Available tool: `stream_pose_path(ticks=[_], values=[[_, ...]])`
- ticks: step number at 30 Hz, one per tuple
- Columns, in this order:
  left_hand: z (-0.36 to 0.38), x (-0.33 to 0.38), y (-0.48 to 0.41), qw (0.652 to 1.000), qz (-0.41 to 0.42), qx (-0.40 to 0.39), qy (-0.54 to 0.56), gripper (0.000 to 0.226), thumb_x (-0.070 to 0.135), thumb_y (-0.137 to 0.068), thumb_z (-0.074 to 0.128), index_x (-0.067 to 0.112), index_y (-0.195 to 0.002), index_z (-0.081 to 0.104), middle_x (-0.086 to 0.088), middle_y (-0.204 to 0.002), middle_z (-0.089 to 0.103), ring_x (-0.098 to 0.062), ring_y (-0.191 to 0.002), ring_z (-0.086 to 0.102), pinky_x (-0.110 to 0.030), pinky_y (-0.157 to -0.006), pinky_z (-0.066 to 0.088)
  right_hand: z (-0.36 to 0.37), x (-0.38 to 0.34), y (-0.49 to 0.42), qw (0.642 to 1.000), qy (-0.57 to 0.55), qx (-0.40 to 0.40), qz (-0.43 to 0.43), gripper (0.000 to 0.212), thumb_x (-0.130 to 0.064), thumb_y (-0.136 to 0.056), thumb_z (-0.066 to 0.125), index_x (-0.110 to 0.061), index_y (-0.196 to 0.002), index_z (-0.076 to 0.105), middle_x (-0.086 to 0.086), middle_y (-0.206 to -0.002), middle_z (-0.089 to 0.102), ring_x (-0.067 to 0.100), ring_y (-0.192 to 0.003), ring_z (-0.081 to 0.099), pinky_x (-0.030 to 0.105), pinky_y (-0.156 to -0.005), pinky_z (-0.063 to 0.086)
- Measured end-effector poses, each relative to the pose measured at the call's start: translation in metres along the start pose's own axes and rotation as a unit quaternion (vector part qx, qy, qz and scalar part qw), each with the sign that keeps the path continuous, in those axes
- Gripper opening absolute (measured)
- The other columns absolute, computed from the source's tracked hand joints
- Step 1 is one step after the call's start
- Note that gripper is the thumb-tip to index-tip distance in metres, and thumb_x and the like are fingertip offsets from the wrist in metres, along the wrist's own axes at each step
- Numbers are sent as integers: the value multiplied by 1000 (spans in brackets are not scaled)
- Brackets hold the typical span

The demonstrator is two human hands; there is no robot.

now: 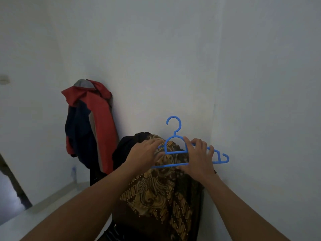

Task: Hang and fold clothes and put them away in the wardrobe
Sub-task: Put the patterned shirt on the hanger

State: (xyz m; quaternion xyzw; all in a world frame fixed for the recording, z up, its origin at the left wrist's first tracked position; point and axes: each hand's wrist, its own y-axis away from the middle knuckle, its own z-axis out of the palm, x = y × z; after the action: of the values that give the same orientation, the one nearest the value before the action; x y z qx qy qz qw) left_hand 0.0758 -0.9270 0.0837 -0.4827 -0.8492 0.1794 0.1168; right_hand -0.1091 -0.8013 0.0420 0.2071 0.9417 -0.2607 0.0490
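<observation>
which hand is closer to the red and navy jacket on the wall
Left. The left hand holds the left end of the blue hanger, toward the red and navy jacket; the right hand grips its right shoulder, farther away.

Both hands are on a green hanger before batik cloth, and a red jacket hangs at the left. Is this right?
No: the head view shows the hanger is blue, not green. Left hand and right hand are on it before the batik cloth; the red jacket hangs at the left.
</observation>
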Motion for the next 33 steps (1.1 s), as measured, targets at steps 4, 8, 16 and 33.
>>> stream_pose_path(ticks=[4,8,16,33], values=[[27,-16,-29,995,-51,-6,82,41,41,-101,48,31,-141,49,5,-141,52,-19,-121,53,-37,-87,53,19,18,1,999,26,-11,22,114,-69,-62,77,-33,-155,19,1,-137,34,24,-132,32,63,-114,18],[58,-31,-61,982,-84,-62,156,46,33,-99,58,22,-143,50,-5,-147,46,-29,-130,48,-45,-101,47,35,29,8,997,50,-15,49,114,-65,-59,82,-31,-154,27,3,-136,38,25,-131,34,64,-114,16],[105,-65,-90,964,-40,-100,243,27,5,-92,66,5,-118,71,-13,-121,67,-30,-114,62,-38,-98,52,56,3,27,990,91,-12,109,116,-66,-57,81,-31,-152,25,5,-133,40,28,-128,34,67,-112,19],[142,-130,39,840,-110,-162,506,21,4,-74,85,23,-79,77,1,-88,75,-10,-87,69,-34,-89,56,28,-41,48,988,53,51,135,109,-70,-61,73,-33,-152,24,3,-129,40,22,-119,39,55,-106,36]])
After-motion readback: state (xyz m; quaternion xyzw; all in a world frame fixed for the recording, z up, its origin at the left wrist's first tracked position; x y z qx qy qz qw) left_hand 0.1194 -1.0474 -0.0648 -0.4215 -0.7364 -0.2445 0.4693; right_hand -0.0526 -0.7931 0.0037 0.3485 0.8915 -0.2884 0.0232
